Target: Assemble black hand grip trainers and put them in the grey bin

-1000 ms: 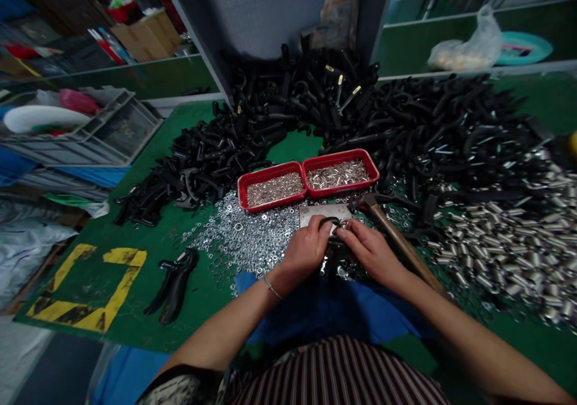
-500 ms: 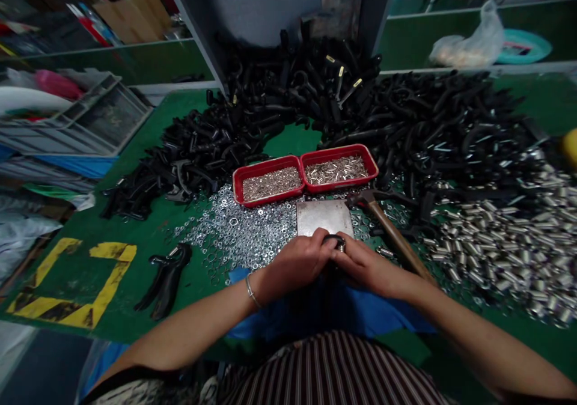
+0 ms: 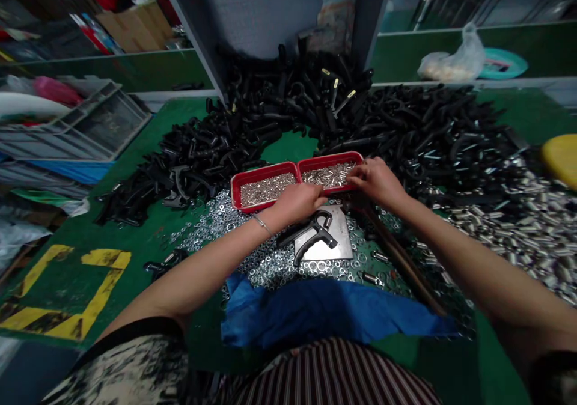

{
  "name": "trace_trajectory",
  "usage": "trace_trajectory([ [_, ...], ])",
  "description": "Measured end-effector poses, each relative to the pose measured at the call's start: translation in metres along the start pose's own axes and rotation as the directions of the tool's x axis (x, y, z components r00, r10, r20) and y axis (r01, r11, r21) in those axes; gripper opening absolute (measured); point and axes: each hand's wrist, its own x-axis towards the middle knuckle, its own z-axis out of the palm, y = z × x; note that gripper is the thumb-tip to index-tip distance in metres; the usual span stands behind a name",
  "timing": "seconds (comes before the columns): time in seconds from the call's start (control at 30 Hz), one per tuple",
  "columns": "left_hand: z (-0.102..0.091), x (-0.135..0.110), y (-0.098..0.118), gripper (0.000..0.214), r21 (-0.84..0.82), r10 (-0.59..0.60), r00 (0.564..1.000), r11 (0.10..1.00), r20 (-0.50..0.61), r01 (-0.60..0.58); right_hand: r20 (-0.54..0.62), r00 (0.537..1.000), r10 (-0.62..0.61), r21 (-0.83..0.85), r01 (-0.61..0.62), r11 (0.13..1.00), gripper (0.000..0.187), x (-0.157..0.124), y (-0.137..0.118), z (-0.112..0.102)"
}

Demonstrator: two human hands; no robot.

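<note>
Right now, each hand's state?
Left hand: curled near left red tray; holding can't be told.
Right hand: curled at right red tray; holding can't be told.

A thin, silvery bracelet (image 3: 261,223) circles the left wrist; the left sleeve (image 3: 130,366), pale cream with a mottled black print, ends in a broad black band (image 3: 139,328); the right sleeve (image 3: 552,369) shows a dark edge; a dark brownish garment (image 3: 338,376) with narrow pale stripes covers the torso; the left hand (image 3: 300,202) and right hand (image 3: 379,181) are bare.

Black V-shaped tool (image 3: 321,232), lying on metal plate (image 3: 324,253); silvery pins (image 3: 331,175), loose in red tray (image 3: 331,158)
</note>
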Motion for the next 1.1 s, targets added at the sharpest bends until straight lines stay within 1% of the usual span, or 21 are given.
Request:
trace_trajectory([
  [0.07, -0.007, 0.026, -0.009, 0.027, 0.082, 0.0, 0.998, 0.997, -0.064, 0.005, 0.061, 0.997, -0.051, -0.142, 0.06, 0.988, 0.016, 0.023, -0.001, 0.01],
  [0.1, -0.008, 0.04, -0.014, 0.027, 0.133, 0.0, 0.998, 0.991, -0.059, 0.008, 0.107, 0.993, -0.057, -0.187, 0.077, 0.979, 0.017, 0.033, -0.004, 0.016],
  [0.17, -0.007, 0.062, -0.02, 0.027, 0.228, -0.023, 1.0, 0.973, 0.02, 0.017, 0.184, 0.982, -0.035, -0.24, 0.079, 0.968, 0.019, 0.051, -0.013, 0.031],
  [0.23, -0.002, 0.075, -0.024, 0.027, 0.279, -0.056, 0.992, 0.96, 0.11, 0.023, 0.222, 0.975, -0.001, -0.247, 0.057, 0.967, 0.019, 0.063, -0.02, 0.043],
  [0.3, 0.006, 0.078, -0.026, 0.029, 0.285, -0.048, 0.991, 0.959, 0.126, 0.01, 0.234, 0.972, 0.01, -0.231, 0.045, 0.972, 0.021, 0.066, -0.023, 0.05],
  [0.33, 0.01, 0.076, -0.026, 0.029, 0.278, -0.028, 0.994, 0.961, 0.103, -0.001, 0.234, 0.972, 0.009, -0.223, 0.045, 0.974, 0.023, 0.066, -0.023, 0.051],
  [0.43, 0.019, 0.067, -0.026, 0.03, 0.231, 0.009, 0.999, 0.973, -0.038, 0.0, 0.198, 0.98, -0.001, -0.2, 0.042, 0.979, 0.029, 0.059, -0.022, 0.052],
  [0.53, 0.025, 0.062, -0.026, 0.032, 0.165, -0.034, 0.99, 0.985, -0.14, 0.057, 0.135, 0.991, 0.017, -0.181, 0.008, 0.983, 0.033, 0.056, -0.024, 0.053],
  [0.67, 0.026, 0.06, -0.028, 0.03, 0.069, -0.098, 0.972, 0.991, -0.214, 0.115, 0.103, 0.986, 0.132, -0.148, -0.116, 0.982, 0.03, 0.061, -0.026, 0.054],
  [0.7, 0.024, 0.057, -0.028, 0.028, 0.024, -0.111, 0.963, 0.992, -0.246, 0.12, 0.078, 0.988, 0.134, -0.134, -0.123, 0.983, 0.028, 0.061, -0.026, 0.052],
  [0.77, 0.019, 0.042, -0.028, 0.025, -0.114, -0.144, 0.938, 0.987, -0.317, 0.113, -0.025, 0.995, 0.098, -0.065, -0.1, 0.993, 0.024, 0.054, -0.024, 0.044],
  [0.83, 0.014, 0.017, -0.025, 0.02, -0.283, -0.177, 0.918, 0.956, -0.356, 0.075, -0.122, 0.988, 0.094, 0.083, -0.085, 0.993, 0.02, 0.033, -0.022, 0.035],
  [0.87, 0.012, 0.002, -0.023, 0.018, -0.364, -0.196, 0.913, 0.93, -0.357, 0.058, -0.131, 0.986, 0.106, 0.173, -0.083, 0.981, 0.019, 0.019, -0.021, 0.031],
  [0.9, 0.011, -0.015, -0.019, 0.014, -0.436, -0.217, 0.914, 0.899, -0.342, 0.05, -0.112, 0.988, 0.11, 0.255, -0.078, 0.964, 0.019, 0.002, -0.021, 0.028],
  [0.93, 0.011, -0.03, -0.015, 0.011, -0.497, -0.239, 0.918, 0.866, -0.316, 0.055, -0.076, 0.993, 0.089, 0.309, -0.061, 0.949, 0.018, -0.015, -0.021, 0.027],
  [0.97, 0.013, -0.044, -0.011, 0.009, -0.548, -0.263, 0.923, 0.834, -0.282, 0.071, -0.046, 0.998, 0.04, 0.331, -0.023, 0.943, 0.016, -0.031, -0.021, 0.028],
  [1.03, 0.02, -0.063, 0.0, 0.01, -0.606, -0.282, 0.935, 0.789, -0.214, 0.099, -0.045, 0.998, -0.039, 0.321, 0.052, 0.946, 0.015, -0.056, -0.023, 0.034],
  [1.1, 0.03, -0.07, 0.009, 0.014, -0.594, -0.258, 0.95, 0.797, -0.178, 0.106, -0.081, 0.995, -0.054, 0.292, 0.075, 0.953, 0.015, -0.068, -0.025, 0.044],
])
